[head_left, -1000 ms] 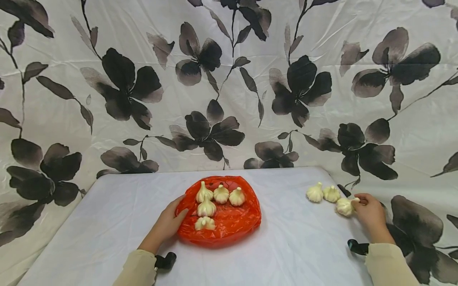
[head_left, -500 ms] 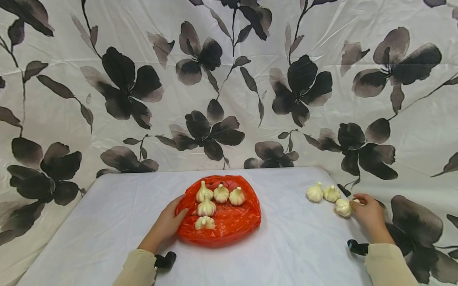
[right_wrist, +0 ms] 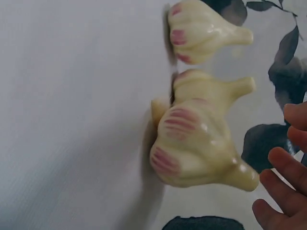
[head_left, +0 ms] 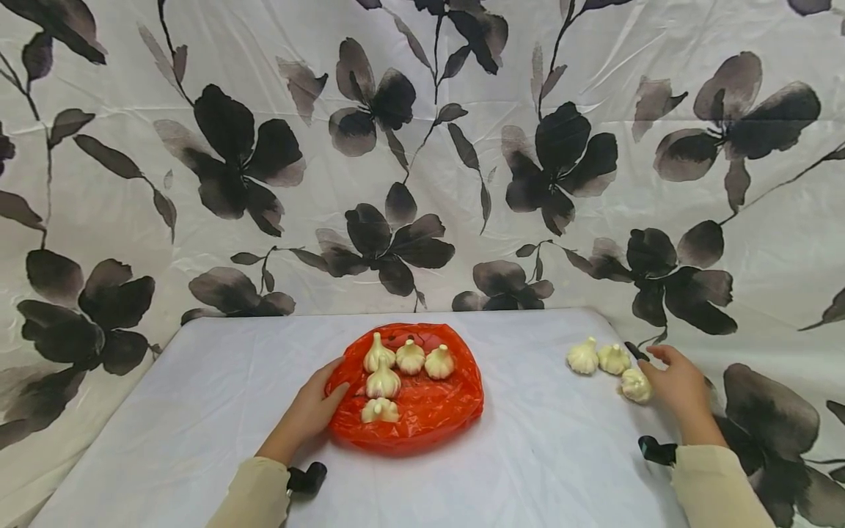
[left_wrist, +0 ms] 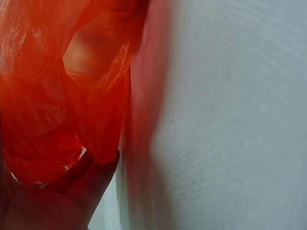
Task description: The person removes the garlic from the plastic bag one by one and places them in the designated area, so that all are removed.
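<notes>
A red plastic bag [head_left: 436,414] lies spread on the table with several garlic bulbs [head_left: 383,382] on it. My left hand [head_left: 306,411] grips the bag's left edge, thumb on the near side; in the left wrist view, fingers [left_wrist: 98,184] show against the thin plastic. Off to the right sit 3 more bulbs in a cluster. Beside the nearest one, a pale garlic bulb [head_left: 636,386], is my right hand [head_left: 680,389]. Its fingers [right_wrist: 288,175] are spread in the right wrist view, just off that bulb's stem, with nothing held.
White cloth covers the table [head_left: 528,440], whose right edge runs close by the garlic cluster. Behind stands a floral sheet [head_left: 462,183]. A small dark object [head_left: 636,350] shows past the cluster, and each wrist carries a black camera mount.
My right hand has let go of the nearest garlic bulb's stem and opened its fingers, rising slightly. That bulb shifted a little left before release. My left hand stays on the bag.
</notes>
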A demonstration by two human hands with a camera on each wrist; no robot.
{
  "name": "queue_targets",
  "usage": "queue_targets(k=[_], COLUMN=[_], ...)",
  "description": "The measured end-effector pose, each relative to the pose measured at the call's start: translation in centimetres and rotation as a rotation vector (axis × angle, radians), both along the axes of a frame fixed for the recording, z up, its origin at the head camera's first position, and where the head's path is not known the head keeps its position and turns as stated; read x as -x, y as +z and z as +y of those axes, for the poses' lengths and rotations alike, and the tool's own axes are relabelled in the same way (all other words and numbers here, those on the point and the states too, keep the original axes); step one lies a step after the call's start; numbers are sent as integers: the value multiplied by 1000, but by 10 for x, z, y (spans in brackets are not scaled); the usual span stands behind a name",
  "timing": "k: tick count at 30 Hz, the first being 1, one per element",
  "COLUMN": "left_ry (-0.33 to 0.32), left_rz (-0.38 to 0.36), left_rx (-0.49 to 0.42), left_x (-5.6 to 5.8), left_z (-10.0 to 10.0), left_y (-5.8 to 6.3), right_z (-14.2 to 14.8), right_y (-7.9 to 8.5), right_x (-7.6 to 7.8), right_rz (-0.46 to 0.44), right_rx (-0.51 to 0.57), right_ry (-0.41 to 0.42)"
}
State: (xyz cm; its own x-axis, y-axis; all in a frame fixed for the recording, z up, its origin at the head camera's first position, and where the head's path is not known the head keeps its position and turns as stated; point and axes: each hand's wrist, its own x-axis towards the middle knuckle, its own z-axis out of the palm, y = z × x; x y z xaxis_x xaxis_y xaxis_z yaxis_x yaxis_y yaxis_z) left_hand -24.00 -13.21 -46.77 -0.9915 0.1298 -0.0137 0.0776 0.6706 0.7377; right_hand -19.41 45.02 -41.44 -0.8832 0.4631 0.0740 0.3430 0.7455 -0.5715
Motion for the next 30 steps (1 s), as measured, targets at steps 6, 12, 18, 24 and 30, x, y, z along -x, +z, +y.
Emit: queue_targets(k=[6, 12, 18, 24, 30], left_ry=[1, 5, 7, 20, 27], left_rz=[-8, -8, -2, -4, -10], left_rx=[-3, -7, -5, -4, -7], left_x=[0, -1, -1, -3, -3], left_z=[2, 3, 4, 4, 3], left_y=[0, -1, -1, 0, 0], right_z=[-20, -36, -55, -77, -102], right_y=[12, 17, 20, 23, 25], right_x=[4, 11, 18, 24, 30], right_rz=[75, 72, 91, 101, 108], right_rx=[-68, -100, -98, -127, -151], right_ry=[106, 192, 245, 316, 390])
